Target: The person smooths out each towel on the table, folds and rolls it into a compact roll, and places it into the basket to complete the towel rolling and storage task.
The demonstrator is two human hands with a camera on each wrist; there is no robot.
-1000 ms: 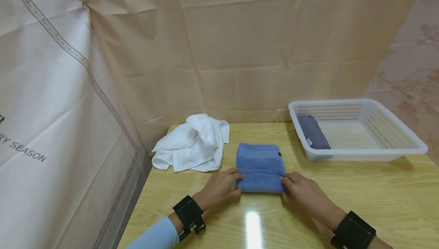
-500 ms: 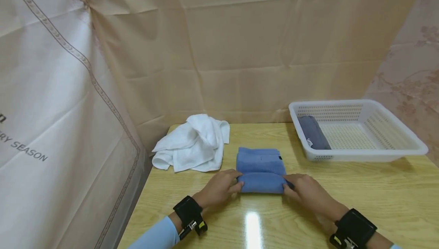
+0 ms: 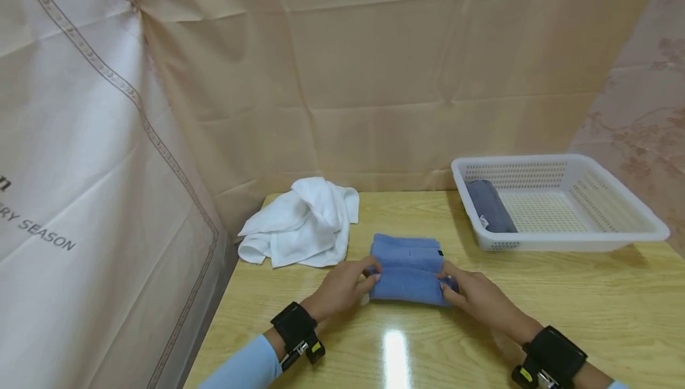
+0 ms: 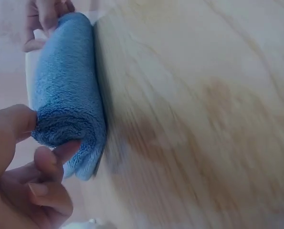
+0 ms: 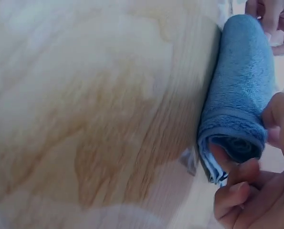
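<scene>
A blue towel (image 3: 409, 285), partly rolled from the near side, lies on the wooden table between both hands. Its far part is still flat, with a small black tag at the right edge. My left hand (image 3: 345, 285) pinches the left end of the roll; the left wrist view shows the thumb on the outside and a fingertip at the spiral end of the towel (image 4: 68, 81). On the other end, my right hand (image 3: 476, 294) pinches likewise, one finger tucked into the coil of the towel (image 5: 242, 76) in the right wrist view.
A crumpled white towel (image 3: 307, 228) lies at the back left of the table (image 3: 407, 341). At the back right stands a white plastic basket (image 3: 578, 237) with a rolled grey towel (image 3: 489, 207) along its left side. Cloth curtains (image 3: 374, 80) hang behind and to the left.
The blue towel's far edge has drawn nearer and the flat part is shorter. Both hands have shifted their fingers on the roll's ends, staying in about the same place.
</scene>
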